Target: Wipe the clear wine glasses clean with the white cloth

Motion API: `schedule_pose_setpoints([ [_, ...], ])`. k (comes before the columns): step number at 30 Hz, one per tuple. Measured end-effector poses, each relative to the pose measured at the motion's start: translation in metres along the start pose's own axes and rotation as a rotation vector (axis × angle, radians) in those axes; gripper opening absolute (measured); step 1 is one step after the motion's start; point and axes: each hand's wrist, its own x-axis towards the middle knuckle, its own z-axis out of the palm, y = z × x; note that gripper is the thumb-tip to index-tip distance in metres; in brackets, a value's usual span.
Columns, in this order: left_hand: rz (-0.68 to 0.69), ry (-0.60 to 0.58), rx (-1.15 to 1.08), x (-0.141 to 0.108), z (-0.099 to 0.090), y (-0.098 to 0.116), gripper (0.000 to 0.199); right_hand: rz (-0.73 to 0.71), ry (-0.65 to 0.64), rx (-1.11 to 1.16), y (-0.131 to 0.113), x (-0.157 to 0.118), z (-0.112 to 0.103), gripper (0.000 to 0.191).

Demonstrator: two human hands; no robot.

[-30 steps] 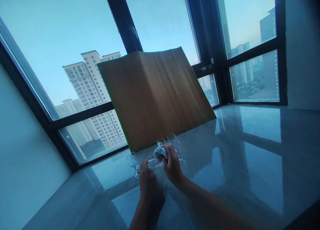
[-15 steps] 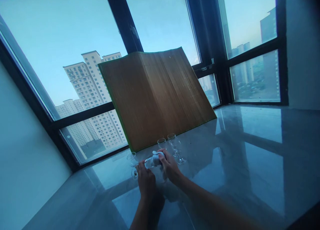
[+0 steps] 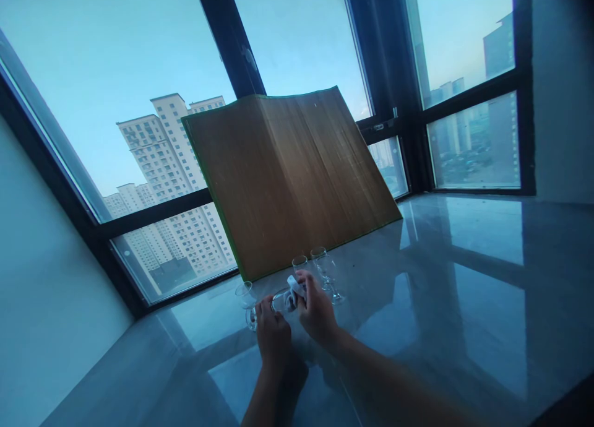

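Observation:
My left hand (image 3: 273, 331) is closed around the stem of a clear wine glass (image 3: 281, 300), which lies tilted sideways above the counter. Its round foot (image 3: 251, 319) sticks out to the left of my fingers, and its bowl points right. In my right hand (image 3: 316, 309) a small white cloth (image 3: 296, 287) is pinched, pressed at the mouth of the bowl. How far the cloth reaches inside is hidden by my fingers. Just behind my left hand stands another stemmed glass (image 3: 244, 293). Beyond my right hand are two more, one glass (image 3: 299, 263) partly covered by the hand and one glass (image 3: 323, 266) beside it.
A large brown board (image 3: 297, 185) with a green edge leans against the dark window frame (image 3: 232, 37) behind the glasses. The glossy grey counter (image 3: 385, 353) reflects the windows and stretches to the right. A pale wall (image 3: 41, 278) borders it on the left.
My right hand has turned and shifted slightly at the bowl, and the cloth's free end now points up more. The held glass has moved a little, its foot slightly right and up.

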Motion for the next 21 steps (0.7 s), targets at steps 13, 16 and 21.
schedule_pose_setpoints([
  [13, -0.073, 0.048, -0.015, 0.0004, -0.0015, -0.0071, 0.034, 0.063, -0.294, 0.085, -0.0085, 0.0043, -0.0069, 0.037],
  [16, -0.059, 0.041, -0.005, 0.0004, -0.0006, -0.008, 0.034, 0.068, -0.283, 0.053, -0.0078, 0.0048, -0.0056, 0.033],
  [21, -0.024, 0.022, -0.004, 0.0, 0.0009, -0.0059, 0.034, 0.04, -0.158, -0.001, -0.0029, 0.003, -0.0016, 0.042],
])
